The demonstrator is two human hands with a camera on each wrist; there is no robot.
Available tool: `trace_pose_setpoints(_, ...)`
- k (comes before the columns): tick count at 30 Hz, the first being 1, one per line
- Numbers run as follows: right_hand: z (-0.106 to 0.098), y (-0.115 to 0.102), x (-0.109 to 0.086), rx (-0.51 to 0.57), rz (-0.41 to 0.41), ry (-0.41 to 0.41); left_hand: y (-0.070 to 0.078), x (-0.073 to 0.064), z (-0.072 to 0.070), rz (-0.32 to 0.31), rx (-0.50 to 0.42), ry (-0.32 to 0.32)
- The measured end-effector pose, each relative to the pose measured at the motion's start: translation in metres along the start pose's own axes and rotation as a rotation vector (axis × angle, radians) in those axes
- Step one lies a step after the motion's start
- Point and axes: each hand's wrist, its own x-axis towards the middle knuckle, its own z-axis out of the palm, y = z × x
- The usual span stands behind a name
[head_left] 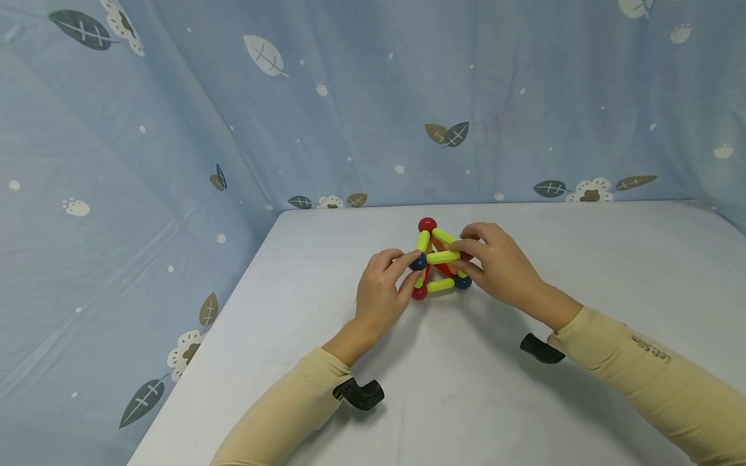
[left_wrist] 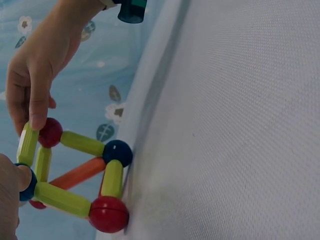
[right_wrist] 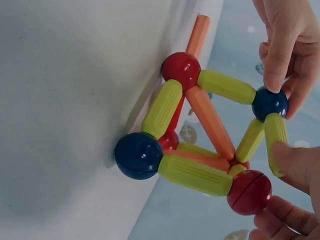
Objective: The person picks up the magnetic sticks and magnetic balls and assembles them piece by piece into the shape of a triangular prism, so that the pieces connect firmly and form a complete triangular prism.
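A frame of magnetic building rods and balls (head_left: 441, 285) stands on the table, with yellow-green, orange and red rods joining red and blue balls. My left hand (head_left: 381, 285) pinches an upper blue ball (right_wrist: 270, 103) between thumb and fingers. My right hand (head_left: 500, 265) holds a yellow-green rod (head_left: 443, 257) that runs from that blue ball toward a red ball (right_wrist: 249, 192). The right thumb lies on this rod, and the other fingertips are at the red ball. In the right wrist view the rod's near end appears slightly apart from the red ball.
The white tabletop (head_left: 291, 310) spreads around the frame. Blue curtains (head_left: 373, 97) with leaf prints hang behind and to the left. In the right wrist view an orange rod (right_wrist: 198, 35) juts outward from a lower red ball (right_wrist: 181, 71).
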Motion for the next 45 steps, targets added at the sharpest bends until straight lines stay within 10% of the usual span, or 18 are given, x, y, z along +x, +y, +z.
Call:
trace_pose_setpoints(14, -0.015, 0.010, -0.006, 0.128, 0.320, -0.213, 0.002, 0.009, 0.001, 0.036, -0.018, 0.027)
trace_pose_setpoints(45, -0.010, 0.012, -0.002, 0.226, 0.366, -0.253, 0.013, 0.019, 0.005, 0.026, 0.084, -0.028)
